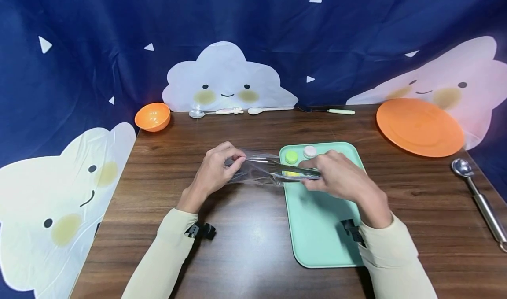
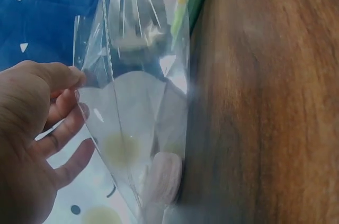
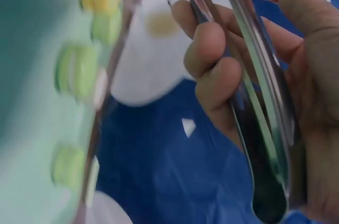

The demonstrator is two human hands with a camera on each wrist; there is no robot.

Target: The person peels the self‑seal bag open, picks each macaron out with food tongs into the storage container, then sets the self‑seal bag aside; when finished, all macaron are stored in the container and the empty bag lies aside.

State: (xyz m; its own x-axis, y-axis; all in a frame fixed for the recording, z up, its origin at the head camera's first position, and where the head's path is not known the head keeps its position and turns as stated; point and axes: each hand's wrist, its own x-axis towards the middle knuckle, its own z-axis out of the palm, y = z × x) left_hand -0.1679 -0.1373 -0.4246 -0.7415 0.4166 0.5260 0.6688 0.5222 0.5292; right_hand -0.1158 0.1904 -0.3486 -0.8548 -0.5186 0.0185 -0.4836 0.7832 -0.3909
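Observation:
My left hand [image 1: 215, 169] pinches the edge of a clear plastic bag [image 2: 137, 113] between thumb and fingertips. Low in the bag lies a pale pink macaron [image 2: 167, 179], seen through the film. My right hand [image 1: 336, 175] grips metal tongs [image 1: 297, 170], and their slotted head [image 2: 139, 17] reaches into the upper part of the bag. Beneath the right hand is a mint-green tray [image 1: 322, 233]. On it sit a green macaron [image 1: 291, 157], a pale pink macaron [image 1: 310, 151] and a yellow macaron [image 1: 292, 173], partly covered by the tongs.
An orange bowl [image 1: 152, 116] stands at the back left. Along the back edge lie a spoon [image 1: 196, 113], a white spoon [image 1: 255, 110] and a green-handled utensil [image 1: 340, 112]. To the right are an orange plate [image 1: 420, 127] and a metal scoop [image 1: 481, 202].

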